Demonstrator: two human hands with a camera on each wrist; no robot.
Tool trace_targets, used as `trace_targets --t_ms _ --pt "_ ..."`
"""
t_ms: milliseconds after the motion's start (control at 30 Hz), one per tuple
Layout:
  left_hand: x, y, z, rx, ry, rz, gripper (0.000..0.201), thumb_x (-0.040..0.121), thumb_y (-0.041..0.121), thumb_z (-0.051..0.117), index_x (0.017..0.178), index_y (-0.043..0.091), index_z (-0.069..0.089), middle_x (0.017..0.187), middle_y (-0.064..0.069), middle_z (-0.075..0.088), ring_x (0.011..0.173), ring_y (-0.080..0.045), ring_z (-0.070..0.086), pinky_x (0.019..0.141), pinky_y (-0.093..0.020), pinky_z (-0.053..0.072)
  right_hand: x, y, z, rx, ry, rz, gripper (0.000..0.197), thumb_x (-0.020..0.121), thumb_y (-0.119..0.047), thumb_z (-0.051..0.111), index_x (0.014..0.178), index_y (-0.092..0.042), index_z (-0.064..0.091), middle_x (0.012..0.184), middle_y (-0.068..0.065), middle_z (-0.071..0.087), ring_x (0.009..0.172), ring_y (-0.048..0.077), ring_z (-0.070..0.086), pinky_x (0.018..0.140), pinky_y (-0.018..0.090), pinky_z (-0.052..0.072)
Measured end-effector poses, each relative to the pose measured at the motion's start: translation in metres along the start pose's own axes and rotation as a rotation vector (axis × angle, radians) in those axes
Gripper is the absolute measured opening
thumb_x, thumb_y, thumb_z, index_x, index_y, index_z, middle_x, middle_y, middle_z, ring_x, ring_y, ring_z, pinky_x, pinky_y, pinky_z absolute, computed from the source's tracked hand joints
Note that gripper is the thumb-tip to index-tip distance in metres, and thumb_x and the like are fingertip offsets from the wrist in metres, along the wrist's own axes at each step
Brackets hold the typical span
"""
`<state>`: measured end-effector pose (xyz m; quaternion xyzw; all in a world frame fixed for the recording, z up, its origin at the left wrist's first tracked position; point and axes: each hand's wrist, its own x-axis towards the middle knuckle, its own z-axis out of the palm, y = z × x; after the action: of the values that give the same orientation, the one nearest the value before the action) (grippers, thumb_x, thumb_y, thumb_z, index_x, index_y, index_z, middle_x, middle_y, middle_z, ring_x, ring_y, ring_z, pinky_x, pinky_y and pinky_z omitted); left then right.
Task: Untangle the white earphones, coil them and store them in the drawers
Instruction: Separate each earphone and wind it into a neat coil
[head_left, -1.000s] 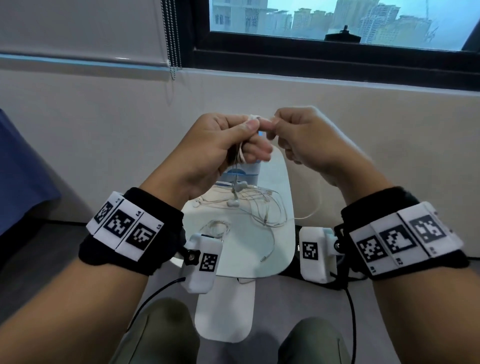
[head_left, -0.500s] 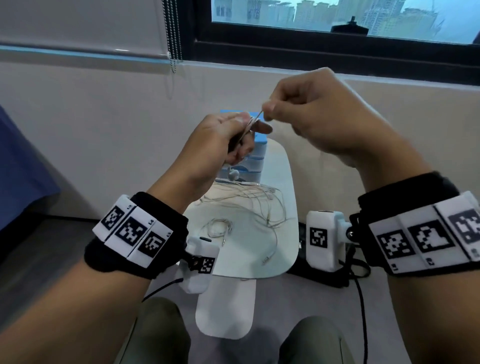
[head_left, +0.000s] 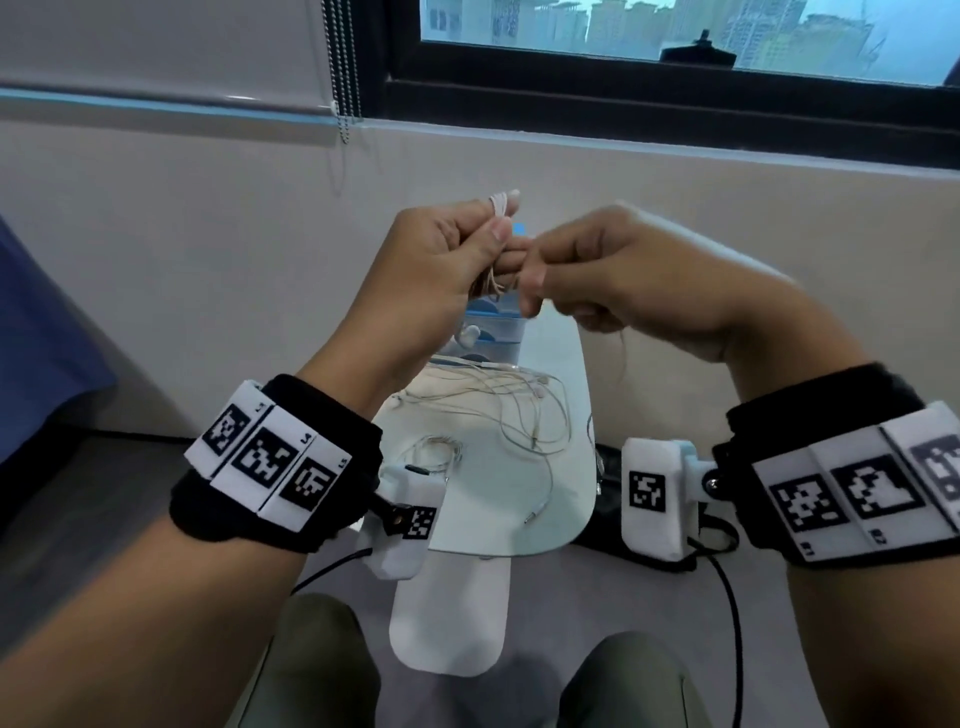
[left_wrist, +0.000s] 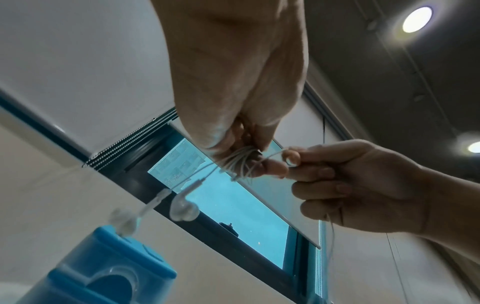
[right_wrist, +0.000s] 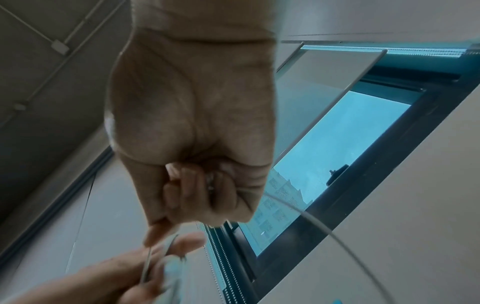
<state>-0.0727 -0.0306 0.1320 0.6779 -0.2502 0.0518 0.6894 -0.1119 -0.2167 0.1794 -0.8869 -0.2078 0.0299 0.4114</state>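
My left hand (head_left: 498, 236) is raised over the table and grips a bundle of coiled white earphone cable (head_left: 500, 203); loops stick out above the fingers and below the palm. In the left wrist view the bundle (left_wrist: 240, 162) sits between thumb and fingers, and two earbuds (left_wrist: 183, 207) dangle from it above the blue drawers (left_wrist: 103, 267). My right hand (head_left: 535, 283) touches the left one and pinches the free cable strand (right_wrist: 324, 230), which trails down from it. The blue drawers (head_left: 493, 327) are mostly hidden behind my hands.
A white oval table (head_left: 545, 514) carries a tangle of other earphones (head_left: 519, 410) and a small coiled set (head_left: 436, 452). A wall and a window sill lie right behind it. My knees are under the near edge.
Half a second ago my right hand was raised, drawing the strand up from the left hand. It has come back down against the left hand, and more cable loops show there.
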Motion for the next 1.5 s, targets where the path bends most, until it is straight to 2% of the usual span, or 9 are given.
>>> trace_targets --t_ms 133,333,567,733,867,1033,1133,1267,1500 --pt "-0.001 0.008 -0.004 0.145 -0.135 -0.001 0.029 0.109 0.012 0.047 0.107 -0.006 0.069 0.071 -0.006 0.064 0.061 -0.012 0.051 0.066 -0.023 0.044 0.001 -0.003 -0.014 -0.007 0.216 -0.046 0.023 0.103 -0.015 0.057 0.092 0.000 0.072 0.056 -0.008 0.043 0.053 0.009 0.032 0.051 0.023 0.031" --pt "-0.006 0.017 -0.002 -0.144 -0.230 -0.080 0.031 0.109 0.013 0.044 0.116 0.001 0.071 0.062 0.002 0.045 0.055 -0.009 0.030 0.059 -0.022 0.028 0.009 0.023 -0.003 0.115 0.366 0.035 0.028 0.106 -0.021 0.054 0.083 -0.009 0.066 0.051 -0.016 0.040 0.048 0.006 0.032 0.049 0.020 0.030" --pt "0.003 0.003 0.002 -0.392 0.109 -0.130 0.023 0.105 0.008 0.052 0.120 -0.007 0.063 0.085 -0.007 0.078 0.079 -0.012 0.075 0.070 -0.016 0.056 0.003 0.025 0.034 -0.091 -0.017 0.069 0.028 0.103 -0.022 0.056 0.081 -0.015 0.071 0.056 -0.012 0.043 0.055 0.011 0.040 0.055 0.025 0.038" --pt "-0.006 -0.007 0.006 0.115 0.035 -0.028 0.020 0.106 0.009 0.053 0.108 0.010 0.072 0.086 0.000 0.079 0.081 -0.009 0.074 0.081 -0.027 0.060 -0.003 0.002 0.014 -0.210 0.034 -0.029 0.025 0.102 -0.019 0.059 0.085 -0.010 0.074 0.057 -0.020 0.054 0.056 0.002 0.046 0.059 0.016 0.038" --pt "-0.006 0.004 0.011 0.155 -0.120 -0.087 0.046 0.112 0.030 0.038 0.082 0.003 0.062 0.061 -0.006 0.061 0.051 -0.015 0.050 0.057 -0.025 0.043 0.001 -0.002 0.005 -0.320 0.219 -0.115 0.020 0.097 -0.024 0.066 0.081 -0.014 0.072 0.058 -0.009 0.053 0.055 0.010 0.044 0.059 0.029 0.038" --pt "-0.005 0.015 0.009 -0.087 -0.180 -0.261 0.066 0.111 0.036 0.027 0.065 0.005 0.063 0.046 -0.005 0.043 0.035 -0.010 0.025 0.042 -0.024 0.021 0.000 -0.001 0.017 -0.331 0.332 -0.215 0.017 0.093 -0.023 0.070 0.108 -0.022 0.064 0.065 0.004 0.062 0.058 0.017 0.052 0.061 0.025 0.043" --pt "-0.002 0.015 0.002 -0.134 -0.192 -0.360 0.076 0.109 0.039 0.024 0.052 0.012 0.067 0.041 -0.004 0.040 0.033 -0.009 0.017 0.041 -0.025 0.013 0.003 0.003 0.025 -0.417 0.368 -0.199 0.010 0.095 -0.032 0.069 0.103 -0.027 0.070 0.064 0.000 0.067 0.058 0.014 0.055 0.059 0.014 0.039" --pt "0.000 0.012 -0.001 -0.208 -0.008 -0.427 0.043 0.102 0.022 0.037 0.067 0.005 0.055 0.046 -0.008 0.051 0.029 -0.010 0.027 0.034 -0.018 0.024 0.013 0.009 0.040 -0.513 0.446 -0.187 0.029 0.098 -0.035 0.064 0.079 -0.013 0.067 0.068 -0.001 0.067 0.062 0.014 0.056 0.065 0.031 0.045" --pt "-0.003 0.000 -0.014 -0.324 0.063 -0.331 0.008 0.093 -0.007 0.057 0.092 -0.002 0.063 0.075 -0.018 0.071 0.061 -0.017 0.067 0.060 -0.019 0.056 0.020 0.027 0.055 -0.155 0.577 0.036 0.042 0.101 -0.024 0.062 0.065 -0.003 0.058 0.050 -0.008 0.031 0.044 0.009 0.031 0.046 0.019 0.025"
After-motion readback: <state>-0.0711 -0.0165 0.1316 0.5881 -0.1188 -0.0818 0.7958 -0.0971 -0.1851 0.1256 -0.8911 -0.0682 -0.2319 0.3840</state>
